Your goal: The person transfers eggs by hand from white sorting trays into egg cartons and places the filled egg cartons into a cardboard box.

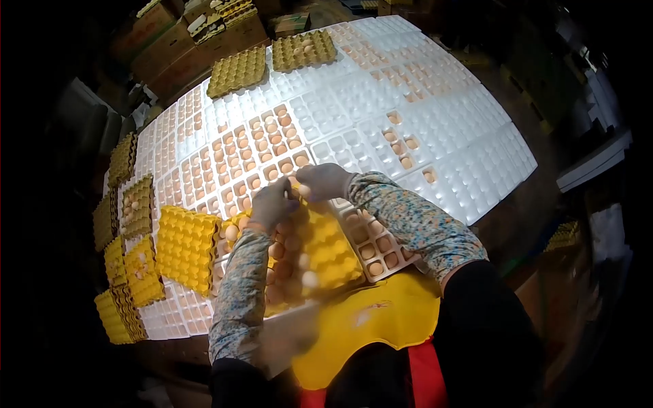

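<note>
My left hand (274, 202), gloved in grey, is closed with its fingers curled above the near egg tray; what it grips is hidden. Beside it, my right hand (325, 182), also gloved, has its fingertips bent around an egg (304, 192). Below both hands a yellow egg tray (333, 248) lies at the table's near edge, bare cups on its right side and several eggs (276, 251) toward the left. Just beyond my hands is a white foam tray with brown eggs (286, 165) in its cells. Another white tray with eggs (368, 251) sits under my right forearm.
White foam trays (456, 136) cover the large table, some with brown eggs (238, 149). Yellow egg trays (187, 248) are stacked on the left. Two darker trays (237, 71) lie at the far side. Cardboard boxes (160, 47) stand behind the table.
</note>
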Demonstrator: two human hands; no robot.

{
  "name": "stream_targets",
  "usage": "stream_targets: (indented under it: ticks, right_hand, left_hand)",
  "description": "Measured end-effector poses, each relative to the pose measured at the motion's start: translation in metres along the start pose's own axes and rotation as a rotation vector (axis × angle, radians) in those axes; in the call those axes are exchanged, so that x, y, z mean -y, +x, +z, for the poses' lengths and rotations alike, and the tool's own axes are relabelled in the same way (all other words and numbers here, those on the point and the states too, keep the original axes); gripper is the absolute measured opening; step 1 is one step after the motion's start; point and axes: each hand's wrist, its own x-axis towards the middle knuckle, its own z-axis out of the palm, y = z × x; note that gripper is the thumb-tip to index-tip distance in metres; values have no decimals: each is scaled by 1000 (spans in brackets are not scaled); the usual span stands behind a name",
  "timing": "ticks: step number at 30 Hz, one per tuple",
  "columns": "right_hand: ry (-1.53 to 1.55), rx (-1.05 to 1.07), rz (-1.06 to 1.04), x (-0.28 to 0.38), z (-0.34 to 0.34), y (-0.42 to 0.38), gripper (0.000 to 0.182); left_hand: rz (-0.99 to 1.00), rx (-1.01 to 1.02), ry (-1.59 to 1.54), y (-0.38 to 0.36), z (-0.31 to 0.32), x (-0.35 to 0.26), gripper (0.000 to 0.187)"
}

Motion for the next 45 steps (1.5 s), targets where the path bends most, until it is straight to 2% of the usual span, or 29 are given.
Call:
stream_targets:
  ticks: [2,3,4,5,6,7,8,10,12,14,16,18,19,21,23,26,28,30,32,33,34,36,37,38,40,41,42,43,45]
  right_hand:
    - [527,-360,-109,0,8,1,56]
    - [508,-207,-13,20,-18,-7,59]
    - [376,-209,-20,30,-12,3,52]
    - [190,-93,-49,46,-8,13,47]
    - [-6,14,-81,59,-10,27,43]
    - [-122,150,-42,75,-7,42,39]
    - [-320,137,-16,90,-10,44,33]
    - [-329,57,29,97,0,64,34]
    - [-397,119,-73,91,1,75,37]
    - [-411,128,-154,85,-9,71,45]
    - [25,70,-48,57,-6,71,47]
    - [464,-113,-98,-2,-10,49,53]
    - [502,-174,-90,-32,-25,30,53]
    - [504,-275,-75,-102,-36,0,52]
    - [259,-131,-85,-159,-13,3,40]
    - [-235,203,-208,-176,17,17,31]
    - [-139,218,-188,-191,41,18,32]
    - [202,227,-8,-203,45,29,42]
    - [434,-57,-92,-216,42,37,41]
    - [560,-129,26,-214,35,47,34]
    - [633,-430,-4,-212,46,59,30]
    - [615,-647,58,-206,69,86,28]
    - [621,-618,117,-202,82,91,31]
    - [621,-627,113,-201,93,95,31]
    - [550,-701,109,-200,108,95,34]
    - [658,-774,115,-195,98,89,35]
    - [675,-868,119,-189,91,84,32]
    - [790,-861,138,-182,80,73,31]
    - [1015,-781,200,-149,39,35,33]
  left_hand:
    - [-304,-103,-892,-20,-19,33,30]
    - [-258,-118,-741,-23,-12,62,30]
    - [-221,-120,-591,-28,1,91,31]
    - [-210,2,-234,-34,4,105,34]
    - [-217,8,-226,-39,3,104,34]
    - [-185,160,-138,-39,-1,99,35]
    - [-150,318,-46,-37,-6,92,36]
    - [-168,329,35,-32,-20,75,33]
    - [-207,273,189,-20,-14,74,36]
    - [-140,416,175,-10,-16,82,41]
    - [-126,437,201,-7,-27,70,38]
    - [-221,341,-148,-18,-25,95,40]
    - [-247,346,-155,-19,-29,89,40]
    - [-227,94,-534,-4,-47,78,40]
    - [-29,35,-366,48,-59,35,42]
    - [263,222,-295,136,-4,-16,44]
    - [293,519,-148,176,52,-35,51]
    - [182,708,-116,189,83,-39,56]
    - [145,617,-310,189,97,-23,60]
    - [175,513,-443,192,94,-19,61]
    - [59,411,-364,195,91,-19,55]
    - [-128,303,-617,221,109,1,49]
    - [-73,276,-633,226,119,6,43]
    - [-37,395,-372,228,116,3,51]
    - [-12,326,-342,216,139,17,62]
    - [-53,338,-491,209,115,10,69]
    - [-83,198,-797,195,101,14,63]
    - [-270,181,-997,173,66,13,60]
    - [-388,-74,-1185,114,31,47,54]
